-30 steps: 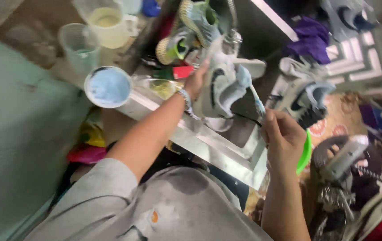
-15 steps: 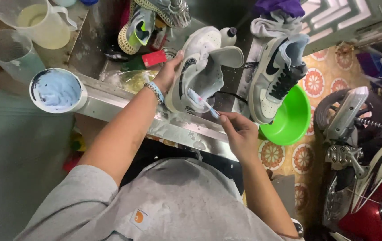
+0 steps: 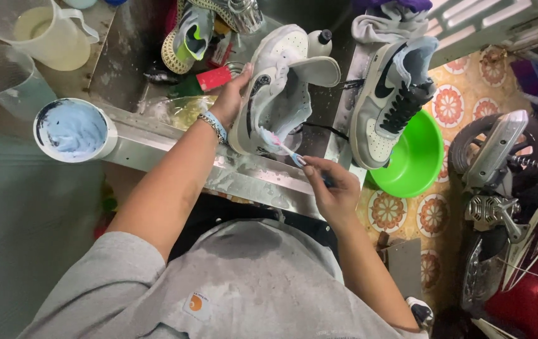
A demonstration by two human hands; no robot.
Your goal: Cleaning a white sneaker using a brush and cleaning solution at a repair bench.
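Toothbrush shifted slightly, pinched between right hand fingers, seemingly against sneaker.

Wet, matt white leather-like sneaker; brushed, water-spotted metal sink rim; glossy green plastic basin; translucent plastic jug; matt grey cloth shirt.

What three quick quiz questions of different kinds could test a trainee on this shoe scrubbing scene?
1. True or false: the left hand holds the white sneaker.
2. What does the right hand grip? A toothbrush, B sponge, C cloth.
3. What colour is the basin beside the sink rim?

Key: 1 true; 2 A; 3 green.
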